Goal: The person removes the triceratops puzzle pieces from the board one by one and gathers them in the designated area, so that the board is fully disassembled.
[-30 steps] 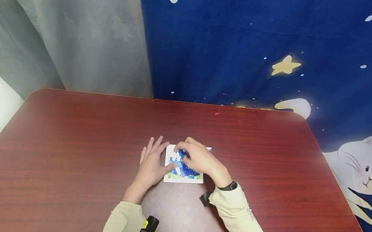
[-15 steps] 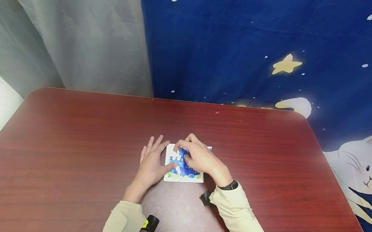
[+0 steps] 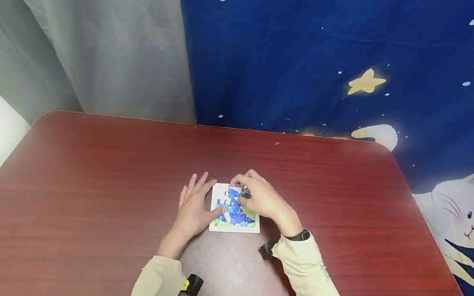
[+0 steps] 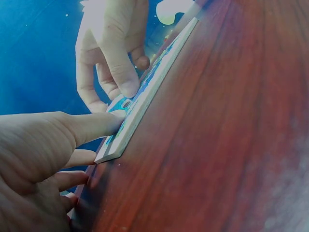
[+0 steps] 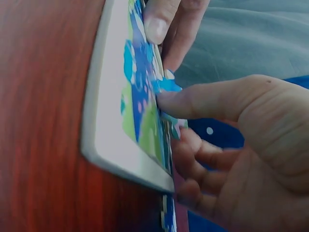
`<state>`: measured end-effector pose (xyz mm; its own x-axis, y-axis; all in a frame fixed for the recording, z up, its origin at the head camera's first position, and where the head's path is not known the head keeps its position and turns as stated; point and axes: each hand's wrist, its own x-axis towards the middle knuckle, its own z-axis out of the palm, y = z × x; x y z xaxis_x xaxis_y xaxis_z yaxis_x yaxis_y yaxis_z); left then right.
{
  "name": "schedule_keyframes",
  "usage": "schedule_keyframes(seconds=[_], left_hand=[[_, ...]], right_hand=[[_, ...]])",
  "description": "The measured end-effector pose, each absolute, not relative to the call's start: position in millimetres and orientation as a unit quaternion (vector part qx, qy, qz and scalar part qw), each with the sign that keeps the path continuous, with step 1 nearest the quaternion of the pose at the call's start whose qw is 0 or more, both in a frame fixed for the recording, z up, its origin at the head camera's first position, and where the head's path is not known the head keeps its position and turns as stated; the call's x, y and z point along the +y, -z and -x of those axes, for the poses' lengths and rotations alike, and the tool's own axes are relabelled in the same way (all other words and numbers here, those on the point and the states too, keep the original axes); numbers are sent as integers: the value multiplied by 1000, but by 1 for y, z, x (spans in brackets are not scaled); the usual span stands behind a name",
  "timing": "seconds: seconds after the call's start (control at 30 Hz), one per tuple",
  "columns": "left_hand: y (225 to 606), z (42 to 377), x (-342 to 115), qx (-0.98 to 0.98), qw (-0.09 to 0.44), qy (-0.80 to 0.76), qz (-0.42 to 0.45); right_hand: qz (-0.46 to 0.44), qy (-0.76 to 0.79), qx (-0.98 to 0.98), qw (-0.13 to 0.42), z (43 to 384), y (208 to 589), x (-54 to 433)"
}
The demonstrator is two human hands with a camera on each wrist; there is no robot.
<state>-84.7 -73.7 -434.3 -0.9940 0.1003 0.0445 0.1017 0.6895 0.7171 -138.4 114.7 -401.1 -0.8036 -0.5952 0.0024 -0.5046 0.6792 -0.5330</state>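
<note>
A jigsaw puzzle (image 3: 234,217) in a white frame lies flat on the table. My left hand (image 3: 193,213) has its fingers spread beside the left edge, and its thumb (image 4: 99,126) rests on the puzzle's face. Over the puzzle's upper right part is my right hand (image 3: 264,199), fingers bent. In the right wrist view, the right thumb (image 5: 193,100) and fingers pinch a blue puzzle piece (image 5: 167,85), which stands out from the puzzle's surface. The right hand hides the puzzle's upper right corner in the head view.
The puzzle lies on a reddish-brown wooden table (image 3: 108,178). Beyond the frame's end, in the right wrist view, several thin blue and white pieces (image 5: 168,215) show. Behind the table hang a grey curtain (image 3: 134,50) and a blue one (image 3: 282,51) with stars and a cat.
My right hand has moved a little right and away from me, with a piece now showing between its fingers. More of the puzzle's right side shows. The left hand stays in place.
</note>
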Motion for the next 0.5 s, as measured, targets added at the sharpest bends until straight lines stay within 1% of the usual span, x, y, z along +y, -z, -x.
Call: schedule_keyframes(seconds=[0.17, 0.5], left_hand=[[433, 84, -73, -919, 0, 391, 57], [432, 83, -73, -919, -1, 391, 57]], right_hand=[[331, 284, 896, 84, 142, 400, 122], [355, 288, 887, 60, 146, 402, 127]])
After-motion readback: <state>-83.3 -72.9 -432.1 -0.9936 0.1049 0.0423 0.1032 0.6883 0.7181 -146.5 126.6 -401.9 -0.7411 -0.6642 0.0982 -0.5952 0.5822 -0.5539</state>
